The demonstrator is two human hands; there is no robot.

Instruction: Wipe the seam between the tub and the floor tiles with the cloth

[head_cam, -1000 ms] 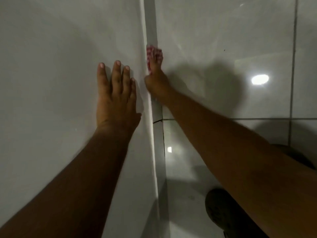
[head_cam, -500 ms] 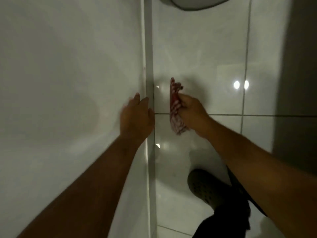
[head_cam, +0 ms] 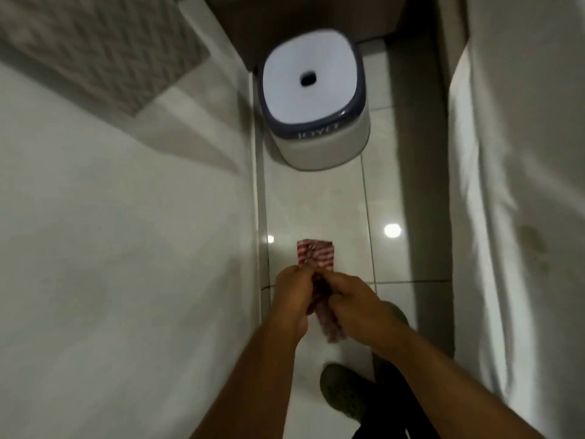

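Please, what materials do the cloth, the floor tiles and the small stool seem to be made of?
The cloth looks like soft woven fabric, red and white striped; it folds and bunches between the left hand and the right hand. The floor tiles look like glazed ceramic: glossy, with mirrored light spots and thin grout lines. The stool seems to be moulded plastic, smooth, with rounded corners and a dark rim.

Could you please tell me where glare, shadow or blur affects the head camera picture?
Head view: ceiling-light glare spots on the glossy white floor tiles; a dark shadow band beside the white curtain; the red-and-white striped cloth and both hands slightly motion-blurred; wide-angle bending at the edges.
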